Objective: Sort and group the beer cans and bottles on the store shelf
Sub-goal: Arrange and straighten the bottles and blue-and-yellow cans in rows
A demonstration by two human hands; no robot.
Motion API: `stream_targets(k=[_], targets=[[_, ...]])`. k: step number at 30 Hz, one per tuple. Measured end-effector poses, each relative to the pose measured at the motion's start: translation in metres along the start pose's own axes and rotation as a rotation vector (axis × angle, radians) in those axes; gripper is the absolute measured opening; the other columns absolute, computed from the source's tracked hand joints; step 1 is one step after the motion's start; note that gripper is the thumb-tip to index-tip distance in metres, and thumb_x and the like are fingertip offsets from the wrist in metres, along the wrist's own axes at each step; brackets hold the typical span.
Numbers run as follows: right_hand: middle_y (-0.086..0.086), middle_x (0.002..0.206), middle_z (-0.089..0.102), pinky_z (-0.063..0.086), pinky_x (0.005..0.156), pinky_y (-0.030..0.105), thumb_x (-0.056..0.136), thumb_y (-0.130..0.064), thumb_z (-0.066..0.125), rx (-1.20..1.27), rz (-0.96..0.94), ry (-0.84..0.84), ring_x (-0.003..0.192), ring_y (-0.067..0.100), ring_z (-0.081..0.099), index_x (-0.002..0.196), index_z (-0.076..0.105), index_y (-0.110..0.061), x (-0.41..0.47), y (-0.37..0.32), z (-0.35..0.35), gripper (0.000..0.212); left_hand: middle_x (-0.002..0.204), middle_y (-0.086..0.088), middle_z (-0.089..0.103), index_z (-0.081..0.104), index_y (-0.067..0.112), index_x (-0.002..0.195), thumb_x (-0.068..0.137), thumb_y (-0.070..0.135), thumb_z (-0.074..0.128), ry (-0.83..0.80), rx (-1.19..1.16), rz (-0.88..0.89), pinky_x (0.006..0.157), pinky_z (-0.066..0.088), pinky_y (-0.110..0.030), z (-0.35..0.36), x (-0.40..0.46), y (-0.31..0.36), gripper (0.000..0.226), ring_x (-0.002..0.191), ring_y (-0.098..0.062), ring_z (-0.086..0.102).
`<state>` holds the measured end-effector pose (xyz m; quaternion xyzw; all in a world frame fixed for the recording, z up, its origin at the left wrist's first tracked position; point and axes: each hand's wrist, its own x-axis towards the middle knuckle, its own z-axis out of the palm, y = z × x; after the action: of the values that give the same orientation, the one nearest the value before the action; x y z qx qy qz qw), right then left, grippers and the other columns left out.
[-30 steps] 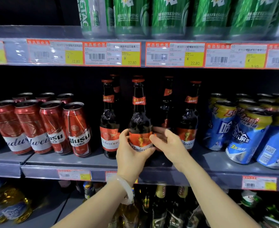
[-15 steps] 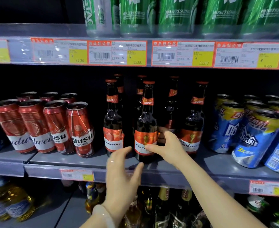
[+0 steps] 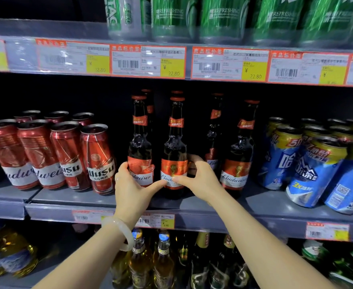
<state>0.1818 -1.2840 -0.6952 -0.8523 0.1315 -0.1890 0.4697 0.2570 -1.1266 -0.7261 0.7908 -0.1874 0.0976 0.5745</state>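
Dark Budweiser bottles with red labels stand on the middle shelf (image 3: pixel 71 200). My left hand (image 3: pixel 130 185) wraps the base of the left front bottle (image 3: pixel 140 151). My right hand (image 3: pixel 198 178) grips the label of the middle front bottle (image 3: pixel 174 147), thumb across its front. A third front bottle (image 3: pixel 239 155) stands to the right, with another bottle (image 3: pixel 214 130) behind. Red Budweiser cans (image 3: pixel 15 155) and red Wusu cans (image 3: pixel 97 159) stand to the left. Blue and yellow cans (image 3: pixel 315 170) lean at the right.
Green cans (image 3: pixel 219 15) fill the top shelf above a strip of price tags (image 3: pixel 148 61). The lower shelf holds golden bottles (image 3: pixel 142 265), dark bottles and green bottles (image 3: pixel 342 265). A pale bangle sits on my left wrist.
My left hand rose from below the shelf edge and took hold of the left front bottle. The right hand kept its grip on the middle bottle, which has shifted left beside it.
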Motion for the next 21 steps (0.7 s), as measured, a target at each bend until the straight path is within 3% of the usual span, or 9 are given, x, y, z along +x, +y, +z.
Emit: stream_targets(k=[3,7,9,11,12,14,16,18,21], targets=[[-0.005,0.118,0.059,0.043,0.089,0.026,0.077,-0.033,0.073,-0.002,0.027,0.004,0.111,0.012,0.054,0.12,0.051,-0.023,0.0,-0.001,0.006,0.049,0.104,0.001,0.058,0.047,0.018,0.111,0.048,0.048,0.086,0.006,0.026,-0.016,0.086,0.051,-0.044,0.0,-0.001,0.002,0.08,0.104,-0.022,0.055],[-0.014,0.11,0.051,0.039,0.082,0.019,0.078,-0.032,0.073,-0.06,0.015,0.005,0.102,0.004,0.049,0.126,0.048,-0.019,-0.018,-0.012,-0.001,0.056,0.128,-0.01,0.049,0.04,0.009,0.131,0.053,0.042,0.087,0.033,0.117,-0.022,0.104,0.036,-0.041,-0.002,-0.009,0.01,0.097,0.126,-0.025,0.036],[-0.017,0.106,0.054,0.043,0.074,0.013,0.078,-0.025,0.073,-0.015,-0.037,0.154,0.093,-0.001,0.053,0.123,0.053,-0.022,-0.034,-0.009,-0.013,0.05,0.137,-0.011,0.037,0.031,0.006,0.138,0.058,0.032,0.087,0.106,0.134,0.016,0.109,0.027,-0.038,-0.004,-0.024,0.017,0.101,0.132,-0.022,0.026],[-0.014,0.093,0.061,0.047,0.067,0.015,0.076,-0.02,0.075,0.038,-0.096,0.386,0.08,0.0,0.058,0.102,0.059,-0.03,-0.052,-0.001,-0.033,0.032,0.128,-0.006,0.039,0.037,0.005,0.133,0.062,0.024,0.086,0.141,0.121,0.19,0.105,0.029,-0.032,-0.005,-0.043,0.02,0.088,0.125,-0.018,0.031],[-0.01,0.088,0.061,0.047,0.066,0.018,0.074,-0.02,0.077,0.046,-0.085,0.495,0.076,0.004,0.057,0.094,0.057,-0.032,-0.06,0.004,-0.044,0.03,0.123,0.001,0.038,0.041,0.007,0.13,0.064,0.024,0.085,0.107,0.111,0.261,0.103,0.029,-0.028,-0.003,-0.051,0.02,0.081,0.12,-0.014,0.034],[-0.002,0.092,0.057,0.046,0.07,0.025,0.069,-0.024,0.081,0.007,0.011,0.634,0.082,0.015,0.055,0.098,0.053,-0.026,-0.066,0.023,-0.064,0.04,0.117,0.01,0.038,0.045,0.015,0.124,0.068,0.029,0.081,-0.029,0.091,0.349,0.1,0.031,-0.021,0.006,-0.06,0.018,0.068,0.113,-0.008,0.038],[0.002,0.111,0.053,0.047,0.083,0.033,0.063,-0.03,0.084,0.0,0.16,0.591,0.099,0.018,0.054,0.118,0.045,-0.019,-0.059,0.041,-0.078,0.069,0.116,0.01,0.042,0.044,0.024,0.122,0.071,0.031,0.077,-0.152,0.085,0.363,0.098,0.032,-0.019,0.02,-0.063,0.02,0.061,0.112,-0.007,0.04],[0.0,0.126,0.051,0.045,0.097,0.041,0.057,-0.037,0.085,0.081,0.222,0.428,0.115,0.017,0.052,0.13,0.036,-0.02,-0.049,0.055,-0.084,0.089,0.117,0.01,0.043,0.046,0.022,0.124,0.074,0.03,0.077,-0.222,0.084,0.337,0.1,0.034,-0.023,0.032,-0.063,0.026,0.06,0.115,-0.008,0.041],[-0.002,0.117,0.062,0.049,0.095,0.042,0.063,-0.034,0.083,0.087,0.222,0.316,0.11,0.017,0.059,0.125,0.045,-0.022,-0.037,0.063,-0.083,0.074,0.126,0.011,0.04,0.041,0.018,0.134,0.076,0.03,0.075,-0.3,0.111,0.285,0.104,0.034,-0.023,0.042,-0.064,0.031,0.068,0.123,-0.008,0.039]])
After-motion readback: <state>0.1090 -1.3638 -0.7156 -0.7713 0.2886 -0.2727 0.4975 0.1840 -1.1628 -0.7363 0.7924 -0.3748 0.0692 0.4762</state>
